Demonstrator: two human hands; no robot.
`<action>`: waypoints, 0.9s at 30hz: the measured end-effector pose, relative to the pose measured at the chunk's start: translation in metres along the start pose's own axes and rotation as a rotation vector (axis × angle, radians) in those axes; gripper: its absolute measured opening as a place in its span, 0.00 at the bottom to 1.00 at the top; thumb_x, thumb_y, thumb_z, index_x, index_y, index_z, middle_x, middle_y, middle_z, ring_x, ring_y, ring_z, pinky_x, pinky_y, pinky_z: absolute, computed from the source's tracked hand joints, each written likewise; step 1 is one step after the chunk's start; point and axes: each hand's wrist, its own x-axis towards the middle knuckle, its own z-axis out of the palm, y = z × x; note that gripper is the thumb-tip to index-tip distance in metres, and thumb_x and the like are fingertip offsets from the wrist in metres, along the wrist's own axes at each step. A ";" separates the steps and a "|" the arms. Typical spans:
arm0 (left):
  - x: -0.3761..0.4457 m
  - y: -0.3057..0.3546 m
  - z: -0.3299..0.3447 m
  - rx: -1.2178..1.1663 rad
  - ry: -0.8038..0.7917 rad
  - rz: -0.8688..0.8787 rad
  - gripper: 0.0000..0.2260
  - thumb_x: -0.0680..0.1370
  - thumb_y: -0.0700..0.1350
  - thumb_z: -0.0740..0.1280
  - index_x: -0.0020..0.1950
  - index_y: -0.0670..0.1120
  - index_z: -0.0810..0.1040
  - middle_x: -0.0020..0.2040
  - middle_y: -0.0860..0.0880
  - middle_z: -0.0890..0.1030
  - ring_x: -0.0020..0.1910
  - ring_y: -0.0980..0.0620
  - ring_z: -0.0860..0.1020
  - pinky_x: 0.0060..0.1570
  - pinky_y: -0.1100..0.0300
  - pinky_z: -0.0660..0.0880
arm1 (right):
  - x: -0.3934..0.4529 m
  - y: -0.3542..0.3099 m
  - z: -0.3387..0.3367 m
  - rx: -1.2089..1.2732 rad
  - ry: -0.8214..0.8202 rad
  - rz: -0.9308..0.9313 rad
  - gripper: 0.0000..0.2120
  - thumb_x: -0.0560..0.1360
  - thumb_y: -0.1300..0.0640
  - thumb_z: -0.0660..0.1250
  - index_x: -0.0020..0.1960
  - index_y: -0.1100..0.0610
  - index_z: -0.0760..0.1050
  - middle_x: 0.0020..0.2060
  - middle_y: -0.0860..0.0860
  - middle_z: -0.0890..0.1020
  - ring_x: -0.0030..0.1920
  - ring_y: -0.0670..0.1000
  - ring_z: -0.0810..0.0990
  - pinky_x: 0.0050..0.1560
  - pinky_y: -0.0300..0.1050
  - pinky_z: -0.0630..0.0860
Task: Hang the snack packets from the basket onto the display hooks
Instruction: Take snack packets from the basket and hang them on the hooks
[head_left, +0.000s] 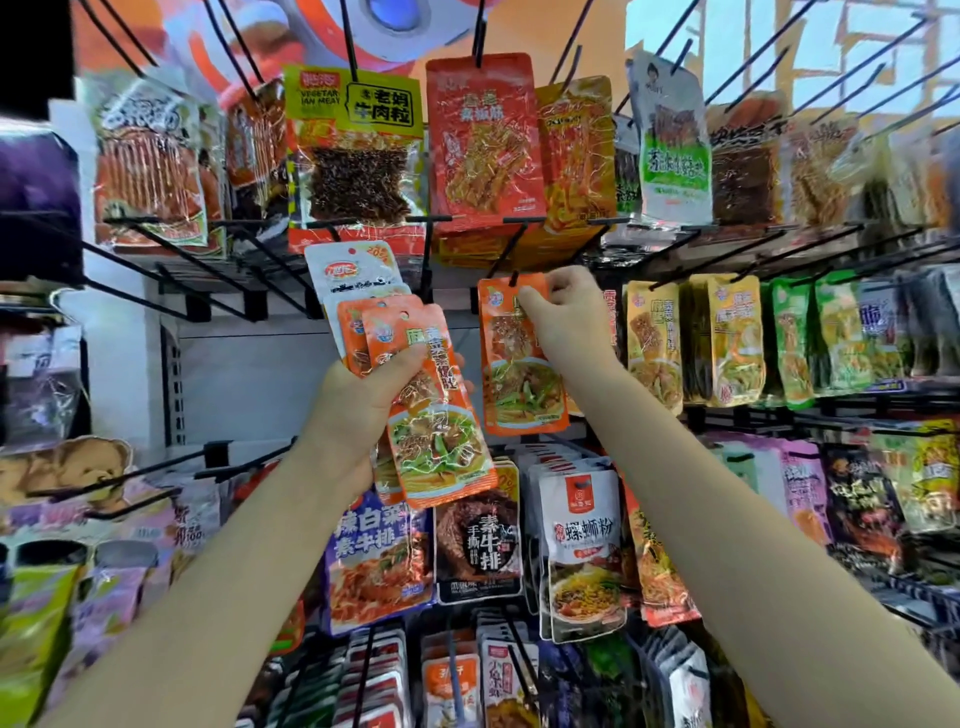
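A display rack (249, 291) of black wire hooks fills the view, hung with rows of snack packets above, below and to the right. On the left of the rack, several hooks stand bare. The basket named in the task is not in view.

The step in hand appears to be threading one packet onto a hook. The right hand (563, 319) pinches the top edge of an orange packet (522, 384), fingers curled round its upper right corner. The packet's hole sits at the tip of a black hook (506, 254) in the middle row; whether the tip has passed through the hole cannot be told for sure.

To the left and nearer, the left hand (363, 405) is clamped on a fanned bundle of packets (431, 415), thumb across the front. They share the same orange design, with a white one behind, and their holes are free.

The next move likely calls for sliding the orange packet along the hook toward the far end, letting go once it hangs. The right hand would then take the front packet from the bundle.
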 end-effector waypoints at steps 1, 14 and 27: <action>0.000 0.000 -0.001 -0.006 0.022 -0.005 0.07 0.80 0.41 0.67 0.57 0.41 0.81 0.50 0.39 0.86 0.45 0.40 0.86 0.41 0.48 0.84 | -0.004 0.001 0.000 -0.058 0.064 -0.097 0.10 0.80 0.57 0.67 0.58 0.59 0.70 0.44 0.52 0.75 0.40 0.49 0.73 0.37 0.34 0.69; 0.000 -0.003 0.023 0.021 0.083 -0.055 0.15 0.76 0.56 0.71 0.54 0.46 0.82 0.44 0.45 0.87 0.40 0.45 0.86 0.37 0.50 0.83 | -0.048 -0.001 -0.002 -0.098 -0.486 -0.297 0.18 0.76 0.45 0.72 0.52 0.60 0.77 0.43 0.55 0.83 0.44 0.56 0.81 0.48 0.56 0.80; 0.000 -0.002 0.014 0.091 0.071 -0.079 0.09 0.82 0.42 0.60 0.53 0.38 0.77 0.43 0.40 0.86 0.33 0.44 0.84 0.30 0.56 0.81 | -0.015 0.000 -0.014 0.117 -0.104 0.046 0.09 0.83 0.51 0.63 0.49 0.54 0.77 0.46 0.58 0.83 0.45 0.58 0.82 0.49 0.57 0.79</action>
